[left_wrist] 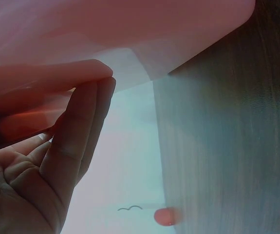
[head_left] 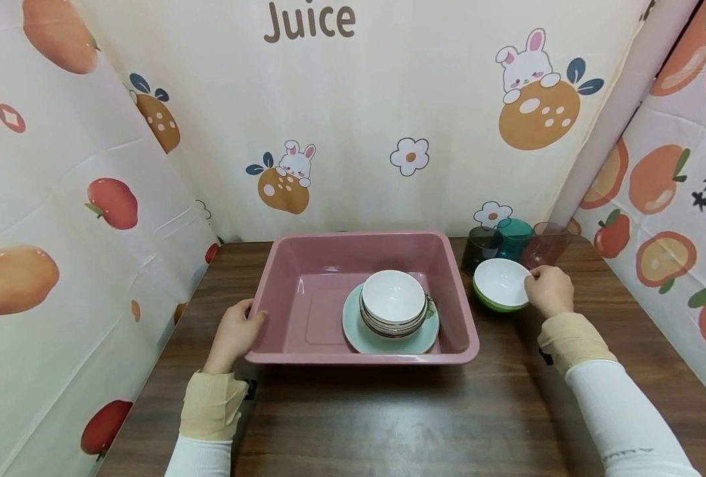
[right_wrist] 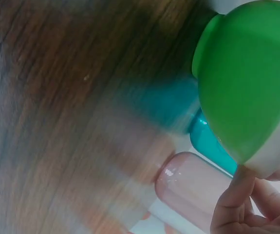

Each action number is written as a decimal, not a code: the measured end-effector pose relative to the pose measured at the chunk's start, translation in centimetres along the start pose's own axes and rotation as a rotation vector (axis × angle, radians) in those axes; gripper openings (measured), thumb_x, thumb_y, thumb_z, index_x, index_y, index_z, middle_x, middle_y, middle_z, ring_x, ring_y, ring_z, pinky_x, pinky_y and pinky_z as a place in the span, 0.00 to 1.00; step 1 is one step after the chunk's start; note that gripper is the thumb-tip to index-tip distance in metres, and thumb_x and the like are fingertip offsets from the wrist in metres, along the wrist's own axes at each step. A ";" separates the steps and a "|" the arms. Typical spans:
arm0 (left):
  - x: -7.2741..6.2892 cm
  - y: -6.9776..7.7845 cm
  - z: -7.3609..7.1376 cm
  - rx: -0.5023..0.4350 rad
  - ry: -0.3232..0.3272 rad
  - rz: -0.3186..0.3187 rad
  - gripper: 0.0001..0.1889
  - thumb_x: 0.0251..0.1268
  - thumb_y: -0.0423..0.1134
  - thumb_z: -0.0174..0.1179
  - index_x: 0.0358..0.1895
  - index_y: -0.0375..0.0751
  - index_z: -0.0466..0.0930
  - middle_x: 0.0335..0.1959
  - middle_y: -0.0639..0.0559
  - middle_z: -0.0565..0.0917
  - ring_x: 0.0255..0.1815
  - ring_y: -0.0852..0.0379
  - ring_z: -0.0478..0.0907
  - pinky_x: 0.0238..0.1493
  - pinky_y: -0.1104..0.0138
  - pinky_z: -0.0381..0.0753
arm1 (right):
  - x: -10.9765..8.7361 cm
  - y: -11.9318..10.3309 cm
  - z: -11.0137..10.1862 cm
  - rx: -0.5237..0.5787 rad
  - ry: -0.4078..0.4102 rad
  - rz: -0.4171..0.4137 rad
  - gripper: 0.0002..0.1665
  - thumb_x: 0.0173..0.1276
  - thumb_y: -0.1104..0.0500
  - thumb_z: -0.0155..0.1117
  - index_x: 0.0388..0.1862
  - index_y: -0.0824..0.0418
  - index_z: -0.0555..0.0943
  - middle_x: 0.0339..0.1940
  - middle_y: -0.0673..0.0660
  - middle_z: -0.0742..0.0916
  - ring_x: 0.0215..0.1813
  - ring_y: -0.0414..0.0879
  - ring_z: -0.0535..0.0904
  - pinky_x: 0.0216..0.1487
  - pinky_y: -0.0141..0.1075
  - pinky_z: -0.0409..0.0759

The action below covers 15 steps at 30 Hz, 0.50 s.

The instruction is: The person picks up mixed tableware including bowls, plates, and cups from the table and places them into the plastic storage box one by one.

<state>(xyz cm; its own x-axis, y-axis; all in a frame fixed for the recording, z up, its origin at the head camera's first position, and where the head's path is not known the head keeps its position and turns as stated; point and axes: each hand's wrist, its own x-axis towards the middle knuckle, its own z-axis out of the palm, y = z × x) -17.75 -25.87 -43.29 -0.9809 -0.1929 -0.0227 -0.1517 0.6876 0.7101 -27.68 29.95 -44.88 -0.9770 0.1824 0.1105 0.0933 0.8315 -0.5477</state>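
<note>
A pink plastic basin stands on the table, its left rim gripped by my left hand. The left wrist view shows those fingers against the basin's outer wall. To the right of the basin, my right hand pinches the right rim of a bowl, white inside and green outside. Seen from the right wrist, the bowl's green side faces the camera, with fingertips at its rim. Inside the basin, a stack of white bowls rests on a pale green plate.
Three see-through cups stand behind the held bowl: a dark one, a teal one and a pinkish one. Fruit-printed cloth hangs behind and on both sides of the dark wooden table.
</note>
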 end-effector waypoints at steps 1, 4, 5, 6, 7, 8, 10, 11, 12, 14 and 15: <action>0.0 0.0 0.0 0.000 -0.001 0.001 0.21 0.69 0.38 0.53 0.59 0.27 0.74 0.47 0.33 0.83 0.40 0.47 0.81 0.40 0.60 0.79 | 0.0 0.0 0.0 -0.005 0.000 -0.005 0.22 0.69 0.60 0.48 0.47 0.79 0.79 0.45 0.79 0.82 0.44 0.71 0.77 0.44 0.58 0.75; 0.1 0.0 0.1 0.001 -0.003 0.001 0.21 0.70 0.39 0.52 0.60 0.27 0.74 0.47 0.33 0.83 0.40 0.47 0.81 0.41 0.60 0.79 | 0.0 -0.1 -0.2 -0.017 0.003 -0.021 0.22 0.68 0.61 0.48 0.46 0.79 0.80 0.44 0.78 0.83 0.44 0.71 0.77 0.42 0.57 0.75; 0.1 0.0 0.1 0.001 -0.002 0.001 0.21 0.70 0.39 0.52 0.60 0.27 0.74 0.47 0.33 0.83 0.40 0.47 0.81 0.41 0.59 0.79 | 0.0 -0.1 -0.3 -0.020 0.003 -0.026 0.22 0.68 0.61 0.47 0.45 0.79 0.80 0.44 0.78 0.83 0.43 0.71 0.78 0.41 0.57 0.75; 0.1 -0.1 0.1 0.001 -0.004 0.001 0.21 0.70 0.39 0.52 0.60 0.27 0.74 0.47 0.33 0.83 0.41 0.47 0.81 0.41 0.59 0.79 | 0.0 -0.1 -0.4 -0.024 0.001 -0.030 0.22 0.68 0.61 0.47 0.45 0.79 0.80 0.44 0.78 0.83 0.43 0.71 0.78 0.41 0.57 0.75; 0.1 -0.1 0.1 0.003 -0.004 0.002 0.21 0.70 0.39 0.52 0.60 0.27 0.74 0.47 0.33 0.83 0.41 0.47 0.81 0.41 0.59 0.79 | 0.0 -0.1 -0.5 -0.029 -0.001 -0.035 0.23 0.68 0.61 0.47 0.45 0.79 0.80 0.44 0.78 0.83 0.43 0.71 0.78 0.41 0.57 0.75; 0.1 -0.1 0.1 0.002 -0.005 0.001 0.21 0.70 0.39 0.52 0.60 0.27 0.74 0.47 0.33 0.83 0.41 0.47 0.81 0.41 0.58 0.79 | 0.0 -0.1 -0.6 -0.033 -0.004 -0.039 0.23 0.67 0.61 0.47 0.45 0.80 0.80 0.44 0.79 0.83 0.43 0.71 0.78 0.40 0.57 0.75; 0.1 -0.1 0.0 0.001 -0.005 -0.001 0.22 0.70 0.39 0.52 0.60 0.27 0.74 0.47 0.33 0.83 0.41 0.47 0.81 0.41 0.58 0.79 | -0.1 -0.1 -0.8 -0.036 -0.015 -0.042 0.23 0.68 0.61 0.47 0.46 0.80 0.80 0.44 0.79 0.82 0.42 0.71 0.78 0.40 0.57 0.75; 0.0 0.0 0.0 0.000 -0.006 -0.002 0.22 0.70 0.39 0.52 0.60 0.27 0.74 0.47 0.33 0.83 0.41 0.47 0.81 0.41 0.58 0.79 | -0.1 -0.1 -0.9 -0.037 -0.020 -0.042 0.23 0.68 0.61 0.47 0.46 0.80 0.80 0.44 0.79 0.82 0.42 0.70 0.78 0.39 0.57 0.76; 0.0 0.0 0.0 -0.001 -0.007 -0.003 0.22 0.70 0.39 0.52 0.60 0.27 0.74 0.47 0.33 0.83 0.41 0.47 0.81 0.41 0.58 0.79 | -0.1 -0.1 -1.1 -0.035 -0.024 -0.043 0.22 0.68 0.61 0.47 0.46 0.80 0.79 0.44 0.79 0.82 0.41 0.70 0.78 0.38 0.56 0.76; 0.0 0.0 0.0 -0.001 -0.007 -0.004 0.22 0.70 0.39 0.52 0.60 0.27 0.74 0.47 0.33 0.83 0.41 0.47 0.80 0.41 0.58 0.80 | -0.1 -0.1 -1.3 -0.031 -0.023 -0.049 0.22 0.68 0.62 0.48 0.45 0.81 0.80 0.43 0.79 0.83 0.40 0.68 0.78 0.35 0.53 0.76; 0.0 0.1 0.0 0.000 -0.008 -0.006 0.21 0.70 0.39 0.52 0.60 0.27 0.74 0.47 0.33 0.83 0.41 0.47 0.80 0.41 0.58 0.79 | -0.1 -0.1 -1.4 -0.029 -0.020 -0.053 0.22 0.69 0.62 0.48 0.45 0.81 0.80 0.43 0.78 0.83 0.39 0.67 0.79 0.33 0.50 0.76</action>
<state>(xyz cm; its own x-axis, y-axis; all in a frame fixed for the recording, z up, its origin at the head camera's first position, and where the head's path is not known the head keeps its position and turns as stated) -17.77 -25.84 -43.24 -0.9809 -0.1919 -0.0328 -0.1581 0.6863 0.7099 -27.31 30.59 -43.66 -0.9844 0.1274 0.1217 0.0466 0.8545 -0.5174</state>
